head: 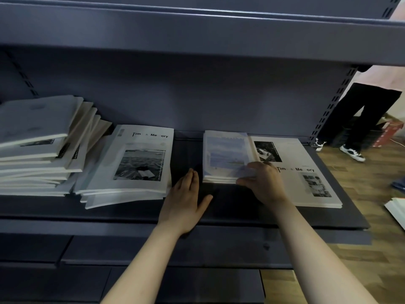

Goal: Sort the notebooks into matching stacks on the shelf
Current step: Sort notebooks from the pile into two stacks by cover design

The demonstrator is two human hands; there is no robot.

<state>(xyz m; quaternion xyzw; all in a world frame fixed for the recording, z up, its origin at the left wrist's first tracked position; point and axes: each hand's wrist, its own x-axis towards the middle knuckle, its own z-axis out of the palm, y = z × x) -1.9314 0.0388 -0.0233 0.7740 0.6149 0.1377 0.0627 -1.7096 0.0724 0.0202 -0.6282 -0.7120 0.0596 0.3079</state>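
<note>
On the dark shelf (219, 205) lie several piles of white notebooks. A tall untidy pile (39, 141) fills the far left. Beside it is a stack with a sea photo cover (135, 163). A small stack with a pale blue picture cover (225, 156) sits right of centre, partly over a large notebook with two photos (306, 172). My right hand (260, 183) rests on the front right corner of the blue-cover stack, fingers curled on its edge. My left hand (186, 194) lies flat on the shelf, fingers together, just left of that stack.
An upper shelf (197, 36) overhangs the work area. A person in dark trousers and white shoes (359, 119) stands at the right on the wooden floor. More white notebooks (396, 209) lie on the floor at the right edge, and a red box (388, 132) sits behind.
</note>
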